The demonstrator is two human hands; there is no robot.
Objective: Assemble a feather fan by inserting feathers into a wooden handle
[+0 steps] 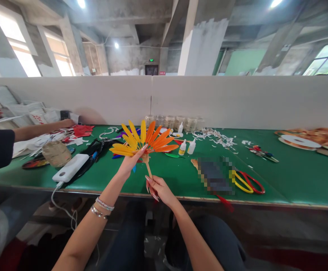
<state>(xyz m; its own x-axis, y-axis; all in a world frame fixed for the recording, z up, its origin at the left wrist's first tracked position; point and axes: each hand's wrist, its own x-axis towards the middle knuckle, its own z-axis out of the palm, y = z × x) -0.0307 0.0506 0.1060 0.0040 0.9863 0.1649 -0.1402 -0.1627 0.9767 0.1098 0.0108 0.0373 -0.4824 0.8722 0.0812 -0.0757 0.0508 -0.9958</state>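
Observation:
A feather fan is held upright above the table's front, its feathers yellow on the left and orange on the right. My left hand grips it at the base of the feathers, thumb laid across the front. Lower down, my right hand has its fingers closed around the bottom end of the pale handle. The fingertips behind the fan are hidden. Two small glue bottles stand on the table just right of the feathers.
Right of my hands lie a blurred dark flat object and red-and-yellow-handled scissors. A white power bank with a cable is on the left. Glass jars line the partition. A co-worker's arm reaches in from the left. A ribbon spool lies far right.

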